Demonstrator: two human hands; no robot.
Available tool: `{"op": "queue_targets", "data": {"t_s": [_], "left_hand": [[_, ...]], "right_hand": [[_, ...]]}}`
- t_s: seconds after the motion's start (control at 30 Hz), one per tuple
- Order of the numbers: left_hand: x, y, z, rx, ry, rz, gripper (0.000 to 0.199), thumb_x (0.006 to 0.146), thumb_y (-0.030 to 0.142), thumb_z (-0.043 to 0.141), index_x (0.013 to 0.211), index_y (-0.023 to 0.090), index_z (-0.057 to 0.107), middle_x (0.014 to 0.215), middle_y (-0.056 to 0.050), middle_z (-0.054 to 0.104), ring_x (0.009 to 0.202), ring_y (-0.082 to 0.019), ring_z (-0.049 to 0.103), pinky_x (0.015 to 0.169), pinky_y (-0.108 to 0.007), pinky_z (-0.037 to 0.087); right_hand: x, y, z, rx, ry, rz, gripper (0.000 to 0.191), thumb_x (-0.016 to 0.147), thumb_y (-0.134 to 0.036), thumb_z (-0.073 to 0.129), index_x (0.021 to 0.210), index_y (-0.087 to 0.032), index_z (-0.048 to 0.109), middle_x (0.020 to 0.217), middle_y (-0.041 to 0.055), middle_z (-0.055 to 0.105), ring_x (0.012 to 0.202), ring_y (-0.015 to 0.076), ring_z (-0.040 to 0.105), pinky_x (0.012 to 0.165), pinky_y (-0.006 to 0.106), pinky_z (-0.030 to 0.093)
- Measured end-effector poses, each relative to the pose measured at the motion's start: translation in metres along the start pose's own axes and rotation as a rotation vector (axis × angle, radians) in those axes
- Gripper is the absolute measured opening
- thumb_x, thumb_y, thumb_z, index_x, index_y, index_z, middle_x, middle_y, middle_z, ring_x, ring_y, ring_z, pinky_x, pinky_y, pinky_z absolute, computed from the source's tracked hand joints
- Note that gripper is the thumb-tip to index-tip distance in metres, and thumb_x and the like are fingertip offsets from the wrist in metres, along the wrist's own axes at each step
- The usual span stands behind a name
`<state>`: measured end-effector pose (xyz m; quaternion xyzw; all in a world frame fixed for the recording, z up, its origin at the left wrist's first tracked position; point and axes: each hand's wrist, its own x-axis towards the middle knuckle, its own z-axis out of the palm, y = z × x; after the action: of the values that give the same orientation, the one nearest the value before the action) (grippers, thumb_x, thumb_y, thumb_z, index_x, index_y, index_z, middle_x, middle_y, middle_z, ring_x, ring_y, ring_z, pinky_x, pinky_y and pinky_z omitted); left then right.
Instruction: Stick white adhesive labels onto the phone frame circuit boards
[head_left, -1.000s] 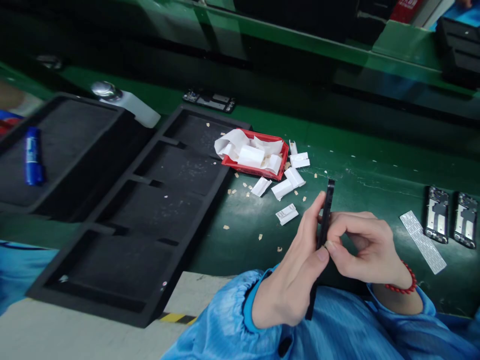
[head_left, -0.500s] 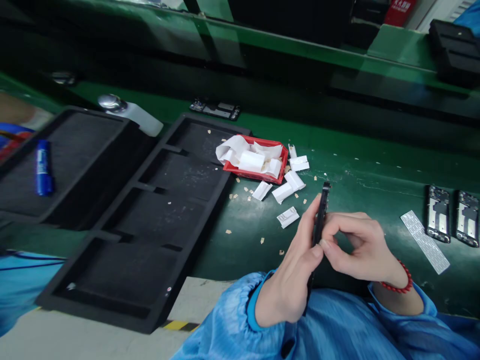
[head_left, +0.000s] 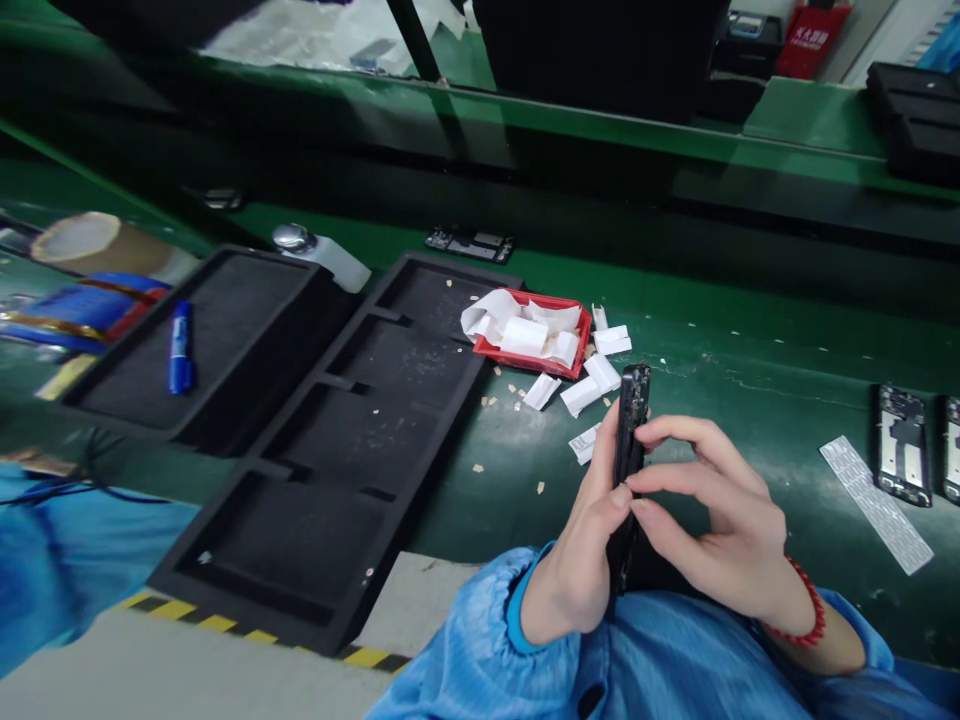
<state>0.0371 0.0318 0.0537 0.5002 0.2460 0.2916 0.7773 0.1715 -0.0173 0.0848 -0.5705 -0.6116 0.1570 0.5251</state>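
A black phone frame [head_left: 628, 440] stands on edge, tilted, near my body, with its narrow side facing up. My left hand [head_left: 581, 555] is wrapped round it from the left, thumb on the near side. The fingertips of my right hand [head_left: 724, 525] touch the phone frame's right side; its fingers are slightly spread and I cannot make out anything between them. Beyond the hands, a red tray [head_left: 536, 365] holds white paper pieces. Folded white pieces [head_left: 581, 395] lie beside it, along with small tan scraps.
A long black compartment tray [head_left: 330, 430] lies left, beside a black box [head_left: 247, 300] bearing a blue marker [head_left: 180, 350]. A white bottle [head_left: 341, 263] lies behind. At right are phone frames [head_left: 902, 445] and a label strip [head_left: 877, 505]. A person's blue sleeve [head_left: 90, 560] shows far left.
The view has shifted left. The phone frame has turned to show more of its edge. My right hand's fingers have spread from a pinch and touch the frame at more points.
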Motion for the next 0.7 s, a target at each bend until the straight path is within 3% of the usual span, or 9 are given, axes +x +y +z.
{"op": "queue_targets", "data": {"t_s": [0.27, 0.47, 0.6, 0.7], "left_hand": [[-0.001, -0.005, -0.001, -0.084, -0.03, 0.023, 0.066, 0.102, 0.046, 0.033, 0.163, 0.024, 0.023, 0.167, -0.001, 0.03, 0.155, -0.028, 0.025, 0.13, -0.041, 0.018], [-0.003, -0.008, -0.003, -0.036, -0.031, 0.032, 0.067, 0.102, 0.048, 0.033, 0.164, 0.026, 0.019, 0.17, 0.0, 0.019, 0.159, -0.028, 0.01, 0.131, -0.043, 0.01], [-0.004, -0.014, -0.007, 0.04, -0.037, 0.014, 0.069, 0.103, 0.049, 0.034, 0.164, 0.025, 0.013, 0.17, -0.004, 0.017, 0.158, -0.032, 0.012, 0.131, -0.048, 0.009], [-0.002, -0.014, -0.005, 0.032, -0.03, 0.052, 0.065, 0.104, 0.044, 0.032, 0.164, 0.026, 0.016, 0.17, -0.003, 0.018, 0.158, -0.031, 0.014, 0.131, -0.046, 0.011]], "right_hand": [[-0.003, 0.009, 0.005, 0.122, 0.0, 0.04, 0.014, 0.086, -0.01, 0.07, 0.097, -0.018, 0.068, 0.123, 0.0092, 0.057, 0.109, 0.0159, 0.062, 0.096, 0.03, 0.056], [-0.005, 0.008, 0.01, 0.163, 0.011, 0.095, 0.015, 0.088, -0.007, 0.064, 0.096, -0.019, 0.067, 0.125, 0.0108, 0.052, 0.113, 0.0184, 0.058, 0.098, 0.035, 0.055], [-0.008, 0.007, 0.012, 0.126, 0.001, 0.105, 0.014, 0.09, -0.007, 0.061, 0.098, -0.019, 0.063, 0.13, 0.0106, 0.048, 0.117, 0.0168, 0.055, 0.102, 0.032, 0.051], [-0.008, 0.006, 0.014, 0.137, -0.001, 0.119, 0.013, 0.092, -0.008, 0.058, 0.099, -0.019, 0.062, 0.129, 0.01, 0.047, 0.117, 0.0154, 0.054, 0.104, 0.03, 0.049]]}}
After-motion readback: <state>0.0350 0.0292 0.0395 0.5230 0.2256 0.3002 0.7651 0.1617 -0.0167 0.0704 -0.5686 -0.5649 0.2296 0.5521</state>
